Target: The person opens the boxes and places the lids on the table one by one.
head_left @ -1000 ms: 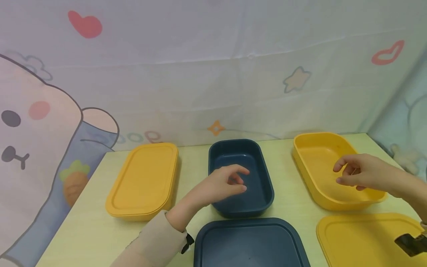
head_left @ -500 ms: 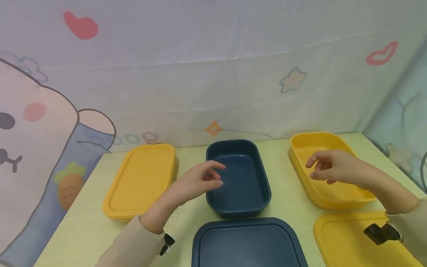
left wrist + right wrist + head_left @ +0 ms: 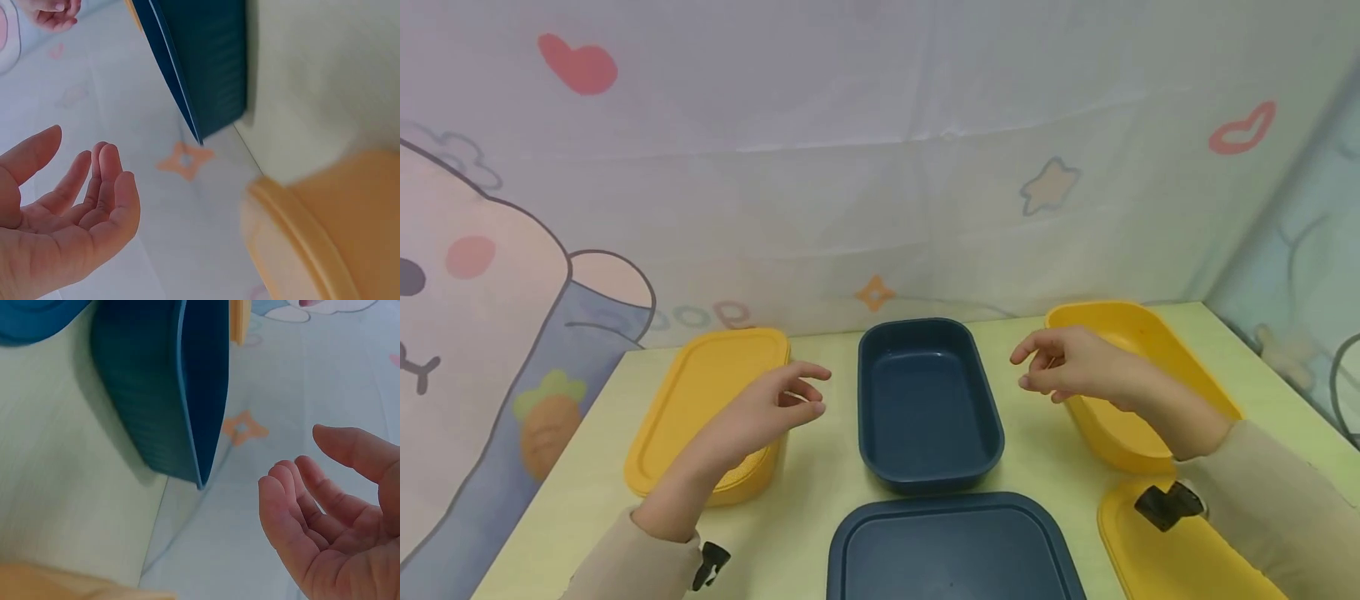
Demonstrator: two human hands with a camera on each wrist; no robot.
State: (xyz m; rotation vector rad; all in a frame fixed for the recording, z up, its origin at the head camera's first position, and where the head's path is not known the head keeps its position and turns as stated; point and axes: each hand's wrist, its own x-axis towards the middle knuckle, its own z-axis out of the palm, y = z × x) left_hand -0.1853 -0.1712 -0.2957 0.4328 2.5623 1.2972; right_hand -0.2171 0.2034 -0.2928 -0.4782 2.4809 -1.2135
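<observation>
My left hand (image 3: 767, 412) hovers over the right side of a lidded yellow box (image 3: 707, 383), fingers loosely bent and holding nothing. In the left wrist view the thumb and fingers stand well apart. My right hand (image 3: 1071, 364) hangs in the air over the left rim of an open yellow box (image 3: 1195, 367), also holding nothing, its fingers loosely bent. Between the two hands sits an open dark blue box (image 3: 928, 408) with a bare inside. Its side wall (image 3: 137, 387) shows in the right wrist view.
A dark blue lid (image 3: 955, 550) lies flat in front of the blue box. A yellow lid (image 3: 1180, 542) lies at the front right, partly hidden by my right sleeve. A printed cloth (image 3: 820, 167) hangs behind the light green table (image 3: 820, 467).
My left hand has moved left, from over the blue box to the lidded yellow box. My right hand has moved left across the open yellow box. The head view has shifted slightly.
</observation>
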